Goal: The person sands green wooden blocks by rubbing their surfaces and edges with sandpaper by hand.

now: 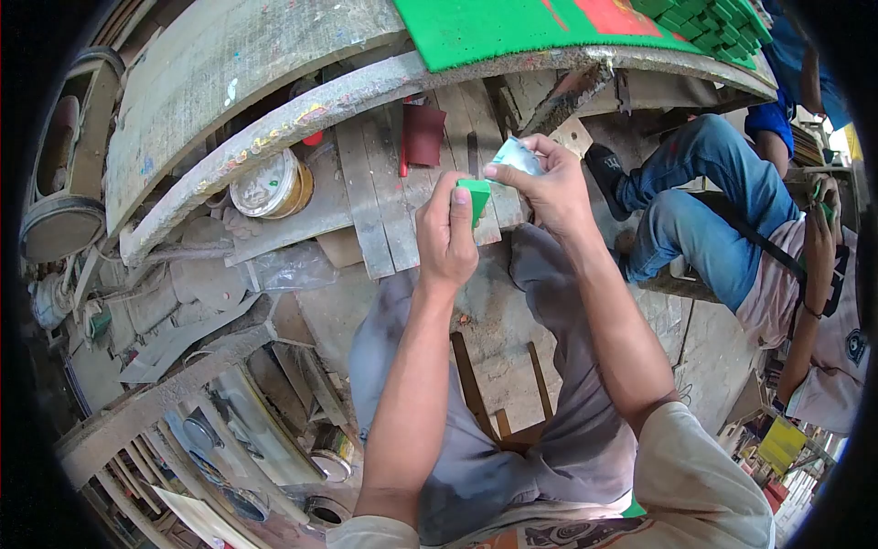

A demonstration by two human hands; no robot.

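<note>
My left hand (pixel 445 240) is closed on a small green block (pixel 476 199), with the thumb along its near side. Just right of it, my right hand (pixel 555 186) pinches a light blue and white piece (pixel 517 159) that looks thin, like a folded sheet or cloth. The two held things are close together; whether they touch I cannot tell. Both hands are above my lap, in front of a low wooden plank surface (pixel 370 197). On the planks lies a dark red sheet (pixel 423 135) with a bright red strip beside it.
A curved wooden table edge (pixel 357 94) runs across the top, bearing a green sheet (pixel 448 35) and stacked green pieces (pixel 718 32). A paint bucket (pixel 272 186) stands at left. At right sits a co-worker in jeans (pixel 700 210). A wooden rack (pixel 174 412) is at lower left.
</note>
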